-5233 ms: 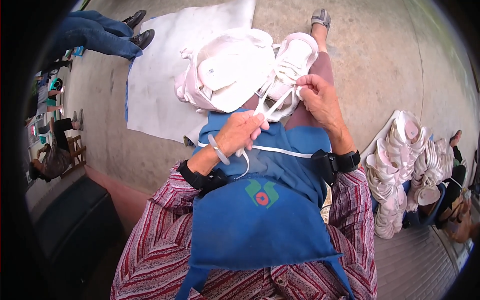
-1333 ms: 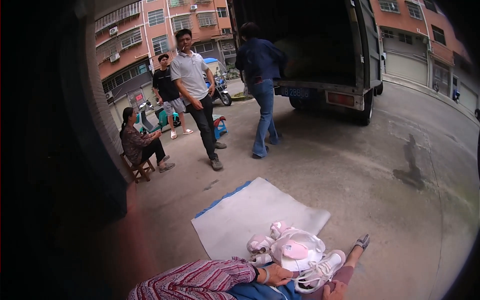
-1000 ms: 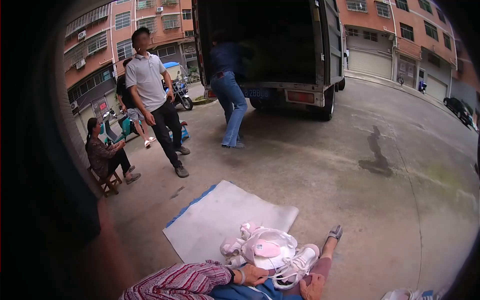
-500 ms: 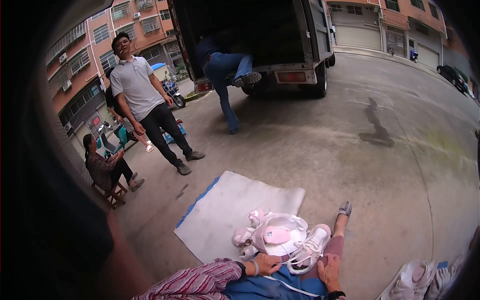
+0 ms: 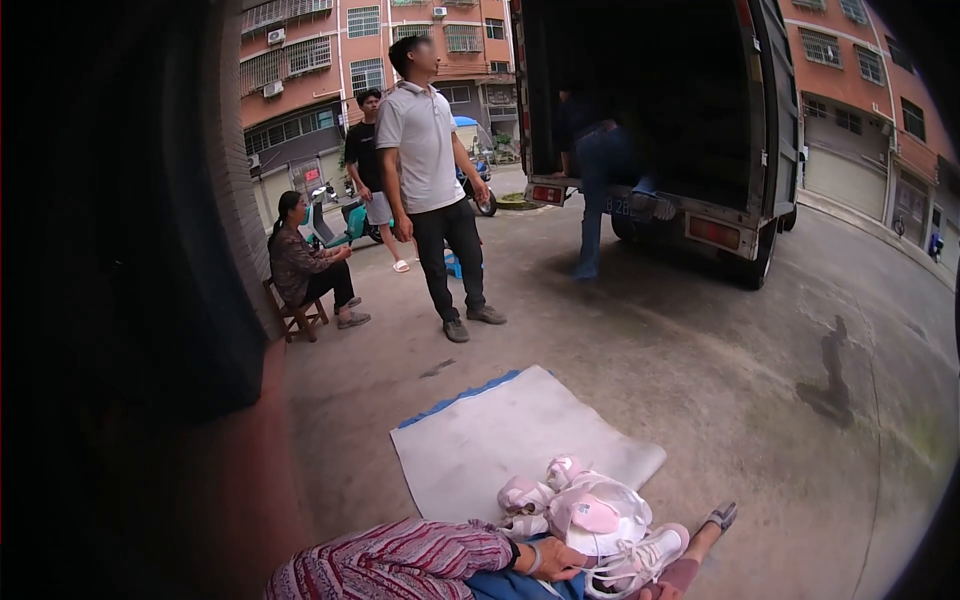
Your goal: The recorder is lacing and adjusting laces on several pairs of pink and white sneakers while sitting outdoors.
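Note:
A white sneaker (image 5: 652, 556) with pale pink parts rests across my lap, its white laces loose. My left hand (image 5: 556, 560) is at its near left side, with fingers pinched together on a white shoelace (image 5: 598, 572). At the lower edge my right hand (image 5: 660, 592) touches the sneaker's right side; the frame cuts it off and its fingers are mostly hidden. Beyond my hands lie several more pink-and-white shoes (image 5: 524, 494), around a rounded white piece with a pink pad (image 5: 594, 514), whose kind I cannot make out.
A pale sheet (image 5: 500, 440) with a blue edge lies on the concrete ahead. Beyond it a person in a light polo shirt (image 5: 424, 150) stands, another sits on a stool (image 5: 298, 318), and someone leans into an open truck (image 5: 715, 234). A dark wall (image 5: 150, 250) rises on the left.
My view has tilted up and swung left, so my hands sit lower in it and the right one is mostly cut off. The standing person has turned toward the truck.

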A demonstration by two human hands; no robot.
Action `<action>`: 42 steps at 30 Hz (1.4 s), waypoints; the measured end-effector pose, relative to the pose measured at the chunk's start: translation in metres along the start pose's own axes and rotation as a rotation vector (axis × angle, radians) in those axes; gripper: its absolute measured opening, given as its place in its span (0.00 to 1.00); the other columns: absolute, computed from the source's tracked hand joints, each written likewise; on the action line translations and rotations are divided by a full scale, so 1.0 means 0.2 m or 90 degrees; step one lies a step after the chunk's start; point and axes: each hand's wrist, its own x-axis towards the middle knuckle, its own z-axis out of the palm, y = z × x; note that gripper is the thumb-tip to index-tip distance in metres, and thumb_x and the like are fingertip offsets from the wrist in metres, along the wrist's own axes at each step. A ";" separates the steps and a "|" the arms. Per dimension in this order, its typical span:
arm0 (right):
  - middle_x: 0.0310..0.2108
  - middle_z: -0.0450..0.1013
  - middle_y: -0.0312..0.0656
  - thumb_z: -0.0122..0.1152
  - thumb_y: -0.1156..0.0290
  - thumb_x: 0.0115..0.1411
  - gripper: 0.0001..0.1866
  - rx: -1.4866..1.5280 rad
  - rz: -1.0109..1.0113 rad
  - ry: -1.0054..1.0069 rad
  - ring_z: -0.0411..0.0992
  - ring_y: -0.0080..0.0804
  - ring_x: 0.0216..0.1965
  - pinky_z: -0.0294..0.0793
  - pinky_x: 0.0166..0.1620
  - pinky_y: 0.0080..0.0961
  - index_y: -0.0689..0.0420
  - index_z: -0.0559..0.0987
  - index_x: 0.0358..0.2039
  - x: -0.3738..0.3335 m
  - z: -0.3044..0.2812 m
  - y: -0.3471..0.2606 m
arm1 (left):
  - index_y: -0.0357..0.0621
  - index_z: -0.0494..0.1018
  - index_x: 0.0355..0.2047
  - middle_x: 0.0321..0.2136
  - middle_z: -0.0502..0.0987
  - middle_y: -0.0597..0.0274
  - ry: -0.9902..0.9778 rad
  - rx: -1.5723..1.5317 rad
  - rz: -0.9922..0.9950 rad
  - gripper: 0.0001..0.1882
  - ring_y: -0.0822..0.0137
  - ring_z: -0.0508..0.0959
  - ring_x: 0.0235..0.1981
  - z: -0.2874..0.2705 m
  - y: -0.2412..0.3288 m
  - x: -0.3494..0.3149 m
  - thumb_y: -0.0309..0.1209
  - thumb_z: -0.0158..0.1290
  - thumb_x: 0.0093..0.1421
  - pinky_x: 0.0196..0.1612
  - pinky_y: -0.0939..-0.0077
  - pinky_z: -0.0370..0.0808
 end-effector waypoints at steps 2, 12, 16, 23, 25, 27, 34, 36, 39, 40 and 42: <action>0.44 0.67 0.60 0.55 0.60 0.54 0.21 -0.013 -0.001 -0.010 0.64 0.55 0.47 0.63 0.52 0.43 0.60 0.72 0.44 -0.01 -0.03 -0.03 | 0.47 0.69 0.33 0.22 0.74 0.49 0.006 -0.008 0.003 0.08 0.46 0.76 0.24 -0.02 0.01 0.01 0.35 0.48 0.56 0.27 0.57 0.73; 0.44 0.67 0.59 0.54 0.60 0.55 0.22 -0.006 0.003 -0.017 0.64 0.55 0.48 0.63 0.53 0.42 0.61 0.72 0.45 0.00 0.01 0.02 | 0.48 0.70 0.36 0.24 0.74 0.50 0.022 -0.032 0.016 0.09 0.46 0.75 0.25 0.00 0.00 0.00 0.34 0.47 0.55 0.28 0.57 0.73; 0.45 0.67 0.59 0.54 0.59 0.55 0.22 -0.001 0.042 -0.051 0.63 0.54 0.49 0.62 0.53 0.42 0.61 0.72 0.46 0.01 -0.05 -0.06 | 0.47 0.69 0.34 0.24 0.74 0.51 0.022 -0.031 0.016 0.08 0.46 0.75 0.25 0.01 -0.02 0.01 0.34 0.48 0.55 0.27 0.56 0.73; 0.45 0.67 0.59 0.53 0.59 0.55 0.22 -0.022 0.016 -0.027 0.63 0.53 0.49 0.62 0.54 0.42 0.61 0.71 0.46 0.00 0.02 0.01 | 0.45 0.68 0.33 0.25 0.74 0.52 0.024 -0.025 0.016 0.08 0.46 0.76 0.25 -0.01 -0.01 0.01 0.34 0.49 0.54 0.27 0.57 0.72; 0.45 0.67 0.59 0.53 0.60 0.55 0.22 -0.025 0.012 -0.029 0.63 0.53 0.49 0.62 0.54 0.42 0.61 0.71 0.46 0.00 0.01 0.01 | 0.46 0.69 0.33 0.25 0.74 0.52 0.014 -0.018 0.011 0.08 0.47 0.76 0.26 -0.01 0.00 0.00 0.34 0.49 0.54 0.27 0.58 0.73; 0.45 0.67 0.58 0.53 0.60 0.55 0.21 0.008 0.008 -0.015 0.63 0.53 0.49 0.62 0.54 0.42 0.61 0.72 0.45 -0.03 0.01 0.00 | 0.46 0.69 0.33 0.25 0.74 0.52 0.022 -0.017 0.014 0.09 0.47 0.76 0.26 0.00 0.01 -0.02 0.35 0.49 0.54 0.27 0.57 0.73; 0.38 0.66 0.55 0.56 0.66 0.48 0.19 0.047 0.017 0.059 0.64 0.51 0.44 0.62 0.50 0.40 0.61 0.72 0.39 -0.08 0.09 0.13 | 0.48 0.67 0.39 0.24 0.75 0.50 -0.073 -0.031 -0.037 0.13 0.48 0.77 0.27 -0.04 0.07 0.00 0.37 0.50 0.56 0.29 0.59 0.73; 0.43 0.64 0.57 0.57 0.68 0.50 0.20 0.054 0.004 0.037 0.62 0.54 0.47 0.62 0.52 0.41 0.62 0.70 0.43 0.00 0.02 -0.02 | 0.50 0.64 0.44 0.22 0.75 0.51 -0.018 -0.071 -0.087 0.16 0.51 0.77 0.24 -0.05 0.05 -0.02 0.36 0.51 0.57 0.27 0.62 0.73; 0.42 0.66 0.53 0.58 0.71 0.52 0.18 0.052 -0.011 0.102 0.64 0.50 0.45 0.64 0.50 0.37 0.62 0.70 0.43 0.01 -0.03 -0.08 | 0.46 0.70 0.42 0.20 0.72 0.55 0.034 -0.202 -0.194 0.10 0.64 0.75 0.23 -0.15 0.10 0.02 0.34 0.46 0.62 0.29 0.72 0.72; 0.38 0.68 0.50 0.57 0.74 0.52 0.13 0.053 -0.017 0.115 0.66 0.48 0.42 0.65 0.47 0.37 0.61 0.72 0.39 -0.01 -0.06 -0.10 | 0.43 0.72 0.40 0.21 0.72 0.57 0.020 -0.233 -0.225 0.11 0.69 0.72 0.23 -0.16 0.11 0.04 0.34 0.45 0.63 0.30 0.75 0.71; 0.30 0.70 0.47 0.55 0.77 0.53 0.05 0.062 -0.042 0.143 0.69 0.45 0.34 0.68 0.38 0.34 0.61 0.74 0.31 -0.03 -0.10 -0.14 | 0.42 0.72 0.40 0.23 0.73 0.58 0.015 -0.253 -0.241 0.11 0.70 0.72 0.26 -0.16 0.13 0.07 0.34 0.44 0.64 0.32 0.76 0.70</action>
